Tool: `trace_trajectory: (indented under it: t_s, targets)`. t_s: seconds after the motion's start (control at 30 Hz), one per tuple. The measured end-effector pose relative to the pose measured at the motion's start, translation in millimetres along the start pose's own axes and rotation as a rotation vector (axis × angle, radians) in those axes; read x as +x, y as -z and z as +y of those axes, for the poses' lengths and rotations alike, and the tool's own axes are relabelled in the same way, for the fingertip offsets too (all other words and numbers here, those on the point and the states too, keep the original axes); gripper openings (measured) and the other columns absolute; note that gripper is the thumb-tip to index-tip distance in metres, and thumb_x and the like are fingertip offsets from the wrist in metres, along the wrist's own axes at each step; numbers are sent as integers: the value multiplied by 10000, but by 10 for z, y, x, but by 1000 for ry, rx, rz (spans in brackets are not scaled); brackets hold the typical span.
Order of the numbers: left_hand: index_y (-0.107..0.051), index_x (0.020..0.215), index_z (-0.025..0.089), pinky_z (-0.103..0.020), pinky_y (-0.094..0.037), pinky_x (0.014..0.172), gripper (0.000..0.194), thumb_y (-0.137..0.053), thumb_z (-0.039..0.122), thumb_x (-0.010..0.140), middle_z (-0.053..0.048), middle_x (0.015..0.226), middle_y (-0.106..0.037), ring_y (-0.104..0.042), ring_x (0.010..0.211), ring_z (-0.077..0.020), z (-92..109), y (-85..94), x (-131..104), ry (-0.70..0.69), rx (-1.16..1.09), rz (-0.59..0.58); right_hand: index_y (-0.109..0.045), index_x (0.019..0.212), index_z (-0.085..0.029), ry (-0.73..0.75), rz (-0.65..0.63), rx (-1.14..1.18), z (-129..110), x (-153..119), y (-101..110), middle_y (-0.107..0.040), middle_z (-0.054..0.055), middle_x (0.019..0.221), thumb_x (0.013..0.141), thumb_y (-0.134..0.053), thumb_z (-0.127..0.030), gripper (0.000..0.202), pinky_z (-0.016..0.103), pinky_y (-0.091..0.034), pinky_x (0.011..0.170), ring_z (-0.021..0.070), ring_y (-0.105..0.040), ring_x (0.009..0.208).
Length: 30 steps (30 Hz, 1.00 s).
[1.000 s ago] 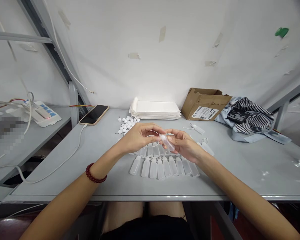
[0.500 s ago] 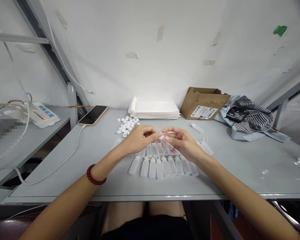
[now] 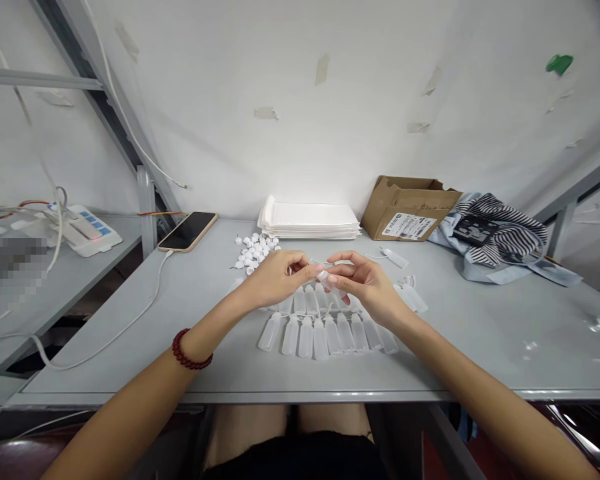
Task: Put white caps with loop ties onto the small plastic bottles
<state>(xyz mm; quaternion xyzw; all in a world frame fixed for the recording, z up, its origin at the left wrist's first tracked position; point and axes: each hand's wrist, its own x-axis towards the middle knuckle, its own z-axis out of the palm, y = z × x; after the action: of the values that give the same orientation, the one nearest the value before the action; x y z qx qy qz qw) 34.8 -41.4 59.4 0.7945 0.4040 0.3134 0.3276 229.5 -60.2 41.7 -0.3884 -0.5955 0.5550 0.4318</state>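
Observation:
Both hands meet above the middle of the table around a small translucent squeeze bottle (image 3: 324,275), which tilts down to the right. My left hand (image 3: 279,277), with a dark red bead bracelet on its wrist, pinches the bottle's white neck end between thumb and fingers. Closed around the body is my right hand (image 3: 370,287), hiding most of it. Whether a cap sits on the neck is hard to make out. Beneath the hands lie rows of similar bottles (image 3: 321,340) with thin white tips. Several small white caps (image 3: 254,253), some with a needle, are piled behind my left hand.
At the back stand a stack of white envelopes (image 3: 310,219) and an open cardboard box (image 3: 405,207). A phone (image 3: 188,231) on a white cable lies to the left. Striped and blue cloth (image 3: 500,233) is heaped at right. Another single bottle (image 3: 395,258) lies before the box.
My right thumb and fingers have shifted slightly left along the bottle, covering more of its body. My left hand stays nearly still on the neck end.

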Motion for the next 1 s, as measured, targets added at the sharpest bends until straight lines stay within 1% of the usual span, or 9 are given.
trace_trajectory:
  t_s: [0.13, 0.27, 0.37, 0.43, 0.53, 0.67, 0.77, 0.87, 1.0]
  targets:
    - [-579, 639, 165, -236, -313, 485, 375, -474, 432, 881, 12, 590, -531, -454, 529, -112, -4, -30, -8, 35, -15, -27, -526, 979, -219, 144, 120, -197, 23, -31, -36, -714, 42, 849, 755, -701, -368, 320, 247, -430, 506, 163, -637, 717]
    - [-560, 638, 169, -230, -312, 473, 371, -471, 435, 881, 18, 595, -526, -442, 513, -107, 0, -51, -10, 62, -88, -62, -544, 978, -244, 396, 209, -460, 71, -57, -43, -689, 43, 922, 794, -672, -327, 239, 283, -496, 595, 202, -658, 882]
    - [-518, 599, 172, -234, -334, 504, 407, -449, 441, 896, 12, 616, -536, -463, 547, -113, -2, -63, -2, 39, -127, -65, -558, 982, -252, 551, 223, -620, 100, -65, -42, -679, 49, 950, 832, -634, -302, 175, 293, -517, 592, 201, -661, 867]
    - [-501, 590, 171, -236, -338, 518, 427, -432, 449, 907, 11, 627, -534, -465, 563, -113, -4, -66, 1, 29, -131, -67, -562, 983, -252, 616, 236, -686, 108, -65, -43, -685, 49, 934, 847, -616, -290, 151, 295, -523, 582, 194, -663, 823]
    - [-542, 634, 170, -240, -341, 534, 403, -432, 439, 913, 13, 640, -533, -468, 580, -115, -6, -64, -1, 17, -101, -75, -556, 981, -245, 654, 265, -722, 109, -56, -42, -692, 53, 929, 840, -631, -275, 163, 292, -518, 564, 190, -665, 793]
    - [-628, 795, 177, -252, -403, 640, 221, -501, 330, 890, -4, 772, -616, -548, 710, -137, -22, -76, -4, -48, -92, -85, -532, 998, -248, 593, 304, -662, 104, -44, -29, -692, 43, 907, 841, -633, -267, 188, 291, -517, 573, 200, -676, 827]
    - [-646, 850, 187, -256, -410, 658, 152, -522, 272, 873, -8, 833, -643, -566, 742, -141, -24, -79, -5, -87, -71, -71, -523, 1011, -253, 599, 336, -630, 96, -47, -28, -686, 36, 911, 844, -631, -261, 199, 282, -511, 564, 193, -676, 825]
    - [-661, 864, 190, -252, -411, 647, 166, -555, 318, 860, -11, 851, -661, -575, 730, -141, 5, -56, -10, -65, -65, -64, -534, 991, -253, 664, 330, -706, 83, -54, -35, -688, 35, 924, 838, -642, -236, 188, 273, -503, 552, 176, -667, 790]
    - [-660, 771, 168, -250, -414, 636, 298, -513, 401, 886, -16, 755, -656, -571, 696, -141, 45, -25, -18, -12, -102, -70, -544, 988, -247, 753, 342, -842, 81, -40, -24, -696, 40, 907, 846, -635, -229, 170, 285, -505, 562, 169, -651, 746]
